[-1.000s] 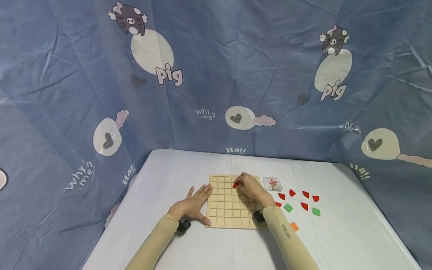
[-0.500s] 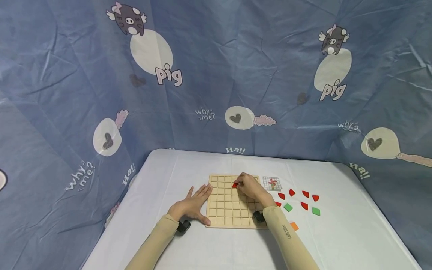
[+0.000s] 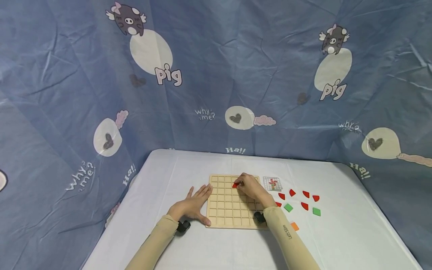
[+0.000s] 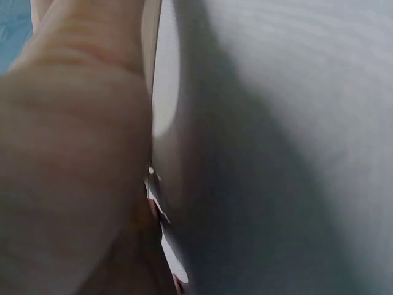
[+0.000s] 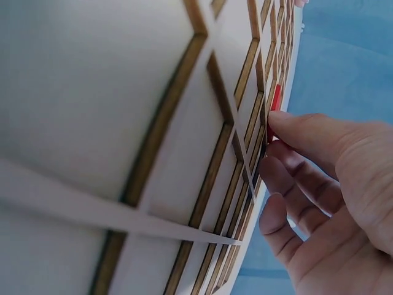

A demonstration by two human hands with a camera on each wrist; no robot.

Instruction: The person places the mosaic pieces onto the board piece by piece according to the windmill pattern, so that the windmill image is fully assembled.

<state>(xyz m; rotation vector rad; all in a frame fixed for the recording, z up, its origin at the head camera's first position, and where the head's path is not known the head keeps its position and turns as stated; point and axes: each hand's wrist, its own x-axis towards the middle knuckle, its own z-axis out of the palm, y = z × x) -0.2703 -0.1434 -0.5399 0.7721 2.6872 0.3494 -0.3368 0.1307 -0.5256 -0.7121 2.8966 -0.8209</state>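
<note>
Our right hand (image 3: 249, 186) pinches a red tile (image 3: 234, 185) over the wooden grid board (image 3: 228, 213), toward its far side, likely for precision; our spread left hand (image 3: 193, 207) touches the left edge, probably for steadiness.

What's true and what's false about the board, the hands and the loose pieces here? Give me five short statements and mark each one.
1. The right hand pinches a red piece at the wooden grid board. True.
2. The left hand is curled into a fist. False: it rests spread out at the board's left edge.
3. Two green pieces lie on the white table, right of the board. True.
4. The orange piece sits on the board. False: it lies on the table, by the right sleeve.
5. A card with a small grid picture lies right of the board, by its far corner. True.
</note>
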